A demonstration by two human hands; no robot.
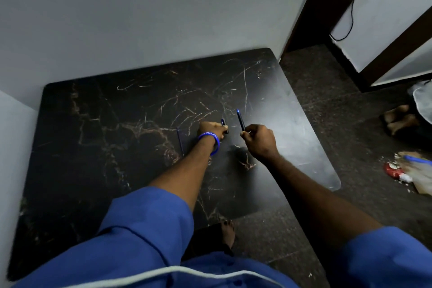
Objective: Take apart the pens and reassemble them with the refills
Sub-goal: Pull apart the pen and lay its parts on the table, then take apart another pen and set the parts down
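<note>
My right hand is closed around the lower end of a dark blue pen barrel, whose blue tip points up and away from me above the black marble table. My left hand, with a blue wristband, rests on the table and pinches a short dark pen piece. A thin blue refill lies on the table just left of my left wrist. The two hands are a short gap apart.
A white wall borders the table at the back and left. Right of the table is dark floor with a doorway, sandals, a plastic bag and litter with another blue pen. My foot shows under the table's front edge.
</note>
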